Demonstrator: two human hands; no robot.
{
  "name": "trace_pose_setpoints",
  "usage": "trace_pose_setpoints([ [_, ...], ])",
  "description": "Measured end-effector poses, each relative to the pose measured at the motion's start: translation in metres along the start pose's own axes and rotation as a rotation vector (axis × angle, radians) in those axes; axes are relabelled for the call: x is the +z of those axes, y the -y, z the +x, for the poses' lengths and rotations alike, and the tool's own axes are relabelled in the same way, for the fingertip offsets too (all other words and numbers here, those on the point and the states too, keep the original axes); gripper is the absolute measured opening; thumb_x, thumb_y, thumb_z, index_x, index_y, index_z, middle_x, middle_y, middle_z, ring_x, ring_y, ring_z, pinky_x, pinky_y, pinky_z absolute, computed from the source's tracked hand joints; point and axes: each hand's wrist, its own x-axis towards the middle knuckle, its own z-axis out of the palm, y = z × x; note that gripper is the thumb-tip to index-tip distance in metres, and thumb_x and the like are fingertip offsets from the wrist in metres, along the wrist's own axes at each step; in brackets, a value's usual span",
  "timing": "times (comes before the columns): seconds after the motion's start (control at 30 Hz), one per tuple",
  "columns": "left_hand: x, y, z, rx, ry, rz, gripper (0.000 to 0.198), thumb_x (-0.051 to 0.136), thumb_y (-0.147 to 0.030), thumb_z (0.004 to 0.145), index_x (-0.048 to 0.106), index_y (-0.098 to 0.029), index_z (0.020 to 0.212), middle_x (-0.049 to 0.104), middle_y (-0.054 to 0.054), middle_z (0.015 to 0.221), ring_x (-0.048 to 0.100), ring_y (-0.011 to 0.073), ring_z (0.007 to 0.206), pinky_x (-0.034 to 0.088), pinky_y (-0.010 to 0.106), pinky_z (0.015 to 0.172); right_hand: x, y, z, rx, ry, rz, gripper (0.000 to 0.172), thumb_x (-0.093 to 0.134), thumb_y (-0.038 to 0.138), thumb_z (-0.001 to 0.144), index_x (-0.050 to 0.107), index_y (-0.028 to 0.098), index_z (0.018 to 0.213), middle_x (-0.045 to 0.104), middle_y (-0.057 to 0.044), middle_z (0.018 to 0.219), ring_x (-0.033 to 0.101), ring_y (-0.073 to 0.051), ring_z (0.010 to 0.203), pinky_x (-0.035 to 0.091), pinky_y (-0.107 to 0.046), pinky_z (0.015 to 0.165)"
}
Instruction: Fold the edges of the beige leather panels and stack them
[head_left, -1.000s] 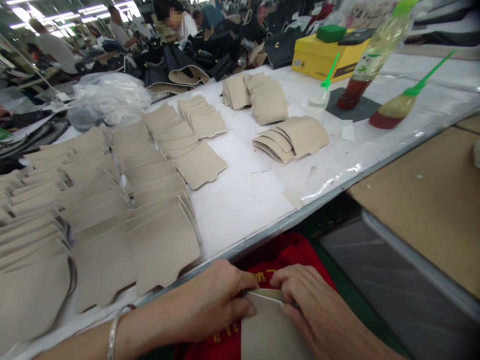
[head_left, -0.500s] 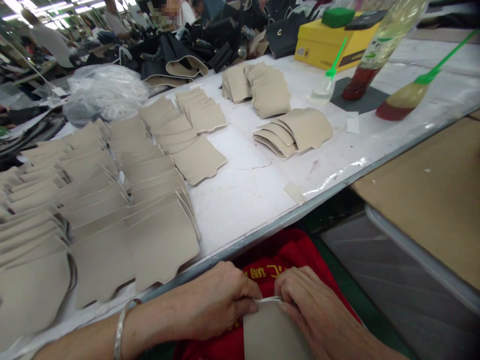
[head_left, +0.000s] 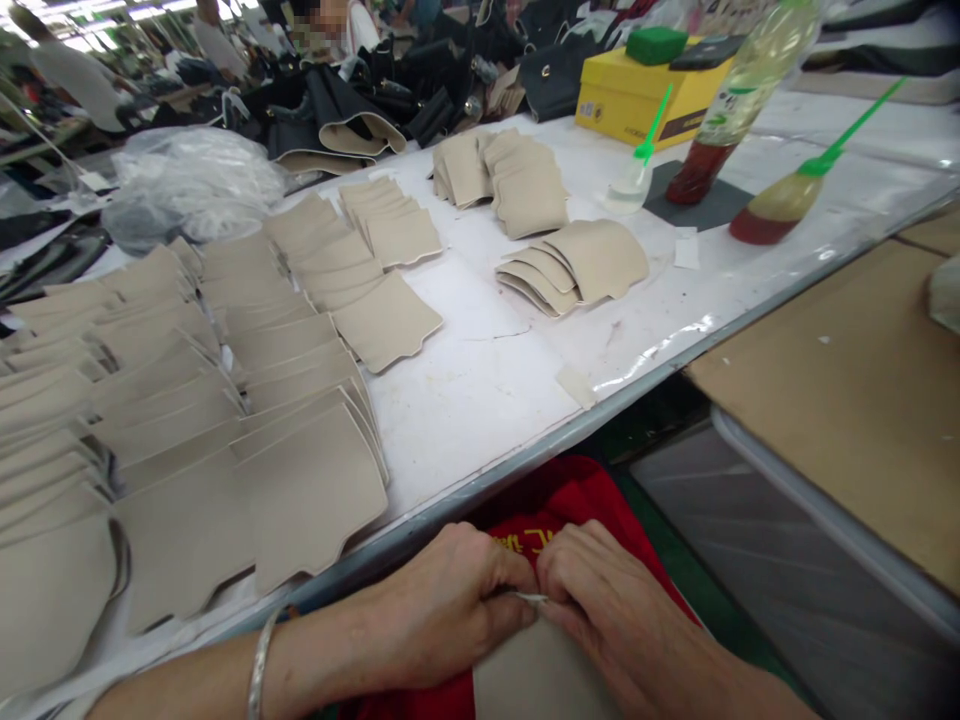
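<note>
Low in the view, over a red cloth (head_left: 577,490) with yellow lettering, both hands pinch the top edge of a beige leather piece (head_left: 536,675). My left hand (head_left: 465,600) has thumb and fingers closed on that edge from the left. Close beside it, almost touching, my right hand (head_left: 600,600) grips the same edge from the right. A thin white line of the edge shows between the thumbs. The lower part of the piece runs out of view. Many similar beige pieces (head_left: 315,490) lie in overlapping rows on the white table to the left.
On the white table (head_left: 465,430) stand a yellow box (head_left: 622,100), a tilted bottle with red liquid (head_left: 705,165) and squeeze bottles with green spouts (head_left: 780,205). A smaller beige stack (head_left: 600,260) lies mid-table. Crumpled plastic (head_left: 195,185) and black bags (head_left: 352,120) sit behind. Brown board (head_left: 840,370) is at right.
My hands have drawn closer together along the leather piece's top edge, leaving less of it showing between them. The camera view has shifted slightly, so the table things appear a little further left.
</note>
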Motion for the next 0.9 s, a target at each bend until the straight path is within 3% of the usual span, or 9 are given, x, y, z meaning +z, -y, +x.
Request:
trace_pose_setpoints([
  [0.23,-0.003,-0.006,-0.001,0.036,0.013,-0.003,0.019,0.049,-0.016,0.090,0.066,-0.019,0.082,0.064,-0.002,0.079,0.056,0.0115,0.074,0.037,0.019,0.068,-0.029,-0.002,-0.004,0.218,0.171,0.275,0.004,0.047,0.027,0.103,0.051,0.026,0.105,0.056,0.001,0.104,0.050,-0.019,0.101,0.037,-0.032,0.089],
  [0.37,-0.003,-0.008,-0.002,0.022,0.028,-0.004,0.019,0.049,-0.016,0.091,0.066,-0.018,0.082,0.066,-0.001,0.080,0.057,0.0123,0.075,0.038,0.019,0.070,-0.033,-0.010,-0.002,0.152,0.189,0.279,0.020,0.048,0.033,0.104,0.051,0.023,0.087,0.054,0.003,0.089,0.051,-0.017,0.091,0.032,-0.032,0.094],
  [0.6,-0.005,-0.003,-0.003,-0.071,0.047,-0.019,0.017,0.048,-0.017,0.089,0.060,-0.019,0.077,0.057,-0.006,0.069,0.049,0.0084,0.062,0.031,0.019,0.057,-0.035,-0.021,-0.011,0.068,0.167,0.229,0.030,0.043,0.043,0.105,0.050,0.022,0.084,0.055,0.005,0.088,0.050,-0.015,0.088,0.027,-0.032,0.094],
  [0.77,-0.001,-0.009,0.005,-0.068,0.030,0.108,0.015,0.055,-0.021,0.086,0.057,-0.020,0.071,0.053,-0.006,0.065,0.044,0.0085,0.060,0.030,0.021,0.057,-0.028,-0.026,-0.013,0.028,0.124,0.210,0.040,0.038,0.051,0.104,0.052,0.021,0.081,0.058,0.003,0.082,0.052,-0.015,0.081,0.030,-0.030,0.082],
  [0.9,0.004,-0.017,0.018,0.029,0.054,0.115,0.028,0.055,-0.021,0.089,0.044,-0.018,0.063,0.042,-0.006,0.059,0.037,0.0075,0.055,0.026,0.022,0.054,-0.022,-0.024,-0.010,0.053,0.089,0.215,0.050,0.036,0.058,0.102,0.050,0.020,0.075,0.055,0.002,0.074,0.052,-0.016,0.077,0.030,-0.028,0.072],
])
